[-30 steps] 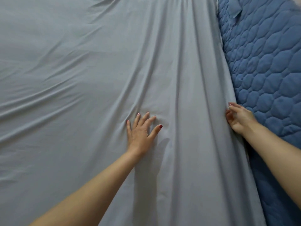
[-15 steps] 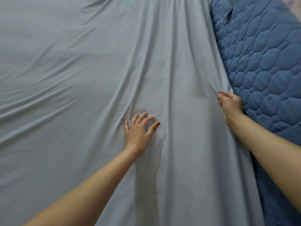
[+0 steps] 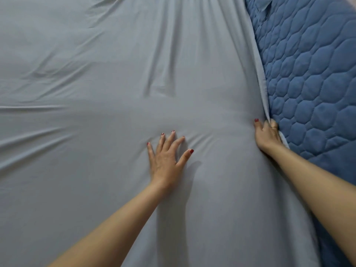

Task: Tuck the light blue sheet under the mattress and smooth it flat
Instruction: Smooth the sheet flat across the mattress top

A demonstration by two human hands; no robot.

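The light blue sheet point(image 3: 115, 93) covers most of the view, with long creases running toward its far end and shallow folds at the left. My left hand point(image 3: 167, 157) presses flat on the sheet near the middle, fingers spread. My right hand point(image 3: 267, 134) grips the sheet's right edge, fingers curled round the hem where it meets the dark blue quilted mattress point(image 3: 312, 83). The sheet is pulled taut between the two hands.
The quilted mattress surface lies bare along the right side, from the top corner down to the bottom right. A small fabric tab point(image 3: 264, 5) sticks up near its far end.
My right hand has closed on the sheet's edge and drawn it tight, so the long creases in front of my left hand have flattened. My left hand has stayed put.
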